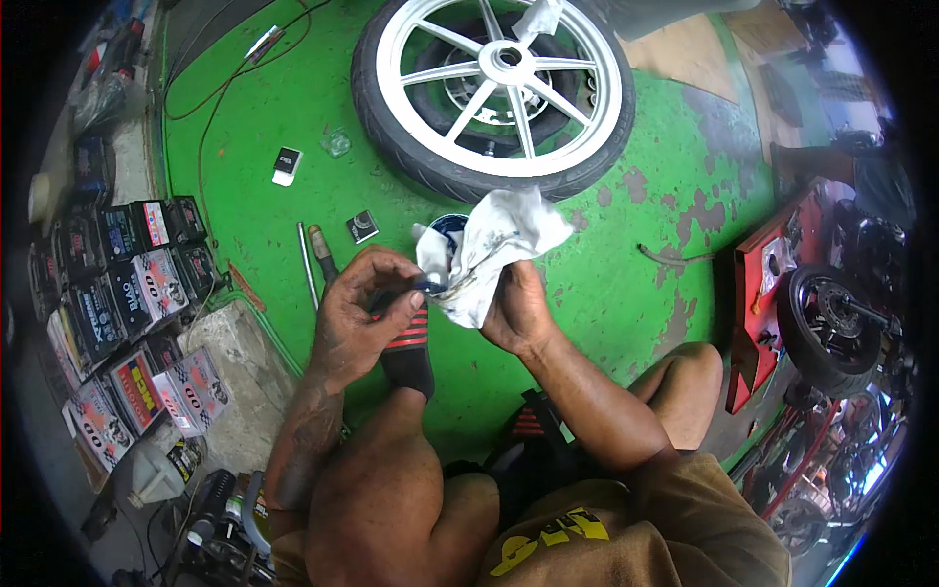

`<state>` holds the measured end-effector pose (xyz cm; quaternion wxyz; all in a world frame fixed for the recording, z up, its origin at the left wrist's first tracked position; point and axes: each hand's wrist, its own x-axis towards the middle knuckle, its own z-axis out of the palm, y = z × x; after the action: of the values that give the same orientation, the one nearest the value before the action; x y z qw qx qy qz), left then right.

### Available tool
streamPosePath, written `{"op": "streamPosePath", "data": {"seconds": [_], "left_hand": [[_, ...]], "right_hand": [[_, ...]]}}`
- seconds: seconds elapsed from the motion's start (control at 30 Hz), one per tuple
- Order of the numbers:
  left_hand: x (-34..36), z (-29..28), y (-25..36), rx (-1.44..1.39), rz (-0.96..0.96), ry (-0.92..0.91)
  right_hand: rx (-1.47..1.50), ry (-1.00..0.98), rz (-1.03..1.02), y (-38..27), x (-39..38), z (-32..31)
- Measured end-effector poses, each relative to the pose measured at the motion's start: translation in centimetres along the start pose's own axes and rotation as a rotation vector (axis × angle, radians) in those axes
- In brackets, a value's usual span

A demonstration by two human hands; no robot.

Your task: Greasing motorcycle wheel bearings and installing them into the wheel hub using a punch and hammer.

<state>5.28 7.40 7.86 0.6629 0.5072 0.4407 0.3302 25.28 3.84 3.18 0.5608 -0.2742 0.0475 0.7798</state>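
My left hand (364, 318) is closed in a pinch on a small round metal part (430, 283), dark with a shiny face; its exact kind is hard to make out. A white cloth (514, 235) with dark grease smudges is gripped in my right hand (518, 311), whose fingers are partly hidden behind it. The cloth's lower left end touches the metal part. Just beyond the cloth shows the rim of a round blue container (446, 223), mostly covered. Both hands are raised in front of my bent legs.
A black tyre on a white spoked wheel (469, 54) lies flat ahead on the green floor (264, 215). Two small boxes (362, 227), a metal rod (307, 264) and a clear plastic scrap (335, 143) lie nearby. Boxed batteries (117, 293) stand left; a red stand (753, 303) stands right.
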Motion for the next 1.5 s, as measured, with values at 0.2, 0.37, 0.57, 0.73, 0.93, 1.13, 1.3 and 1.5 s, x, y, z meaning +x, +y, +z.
{"op": "streamPosePath", "data": {"seconds": [0.2,0.37,0.57,0.73,0.93,1.13,1.3,1.5], "left_hand": [[1.4,0.0,0.4,-0.329,-0.203,-0.154],[0.2,0.7,4.2,-0.249,-0.048,-0.248],[2.2,1.4,6.3,-0.192,0.171,-0.015],[2.9,1.5,5.1,-0.22,0.223,0.119],[4.8,2.1,4.3,0.137,0.306,0.015],[4.9,4.7,5.5,0.508,0.468,-0.365],[5.5,7.5,2.5,0.536,0.481,-0.331],[4.1,8.4,-1.1,0.2,-0.074,-0.354]], "right_hand": [[-0.079,-0.035,0.033,-2.1,-1.8,0.5],[0.093,-0.195,-0.002,-2.5,-2.1,-1.2],[0.101,-0.195,0.272,-0.5,-2.3,-2.1],[-0.151,-0.091,0.223,-3.5,-5.1,-2.8],[-1.028,-0.285,-0.203,-4.6,-6.9,-4.5],[-0.973,-0.405,-0.194,-6.5,-6.4,-4.3],[-0.924,-0.116,-0.205,-2.9,-5.3,-2.1],[-0.85,0.372,-0.383,-3.2,-2.4,-2.7]]}}
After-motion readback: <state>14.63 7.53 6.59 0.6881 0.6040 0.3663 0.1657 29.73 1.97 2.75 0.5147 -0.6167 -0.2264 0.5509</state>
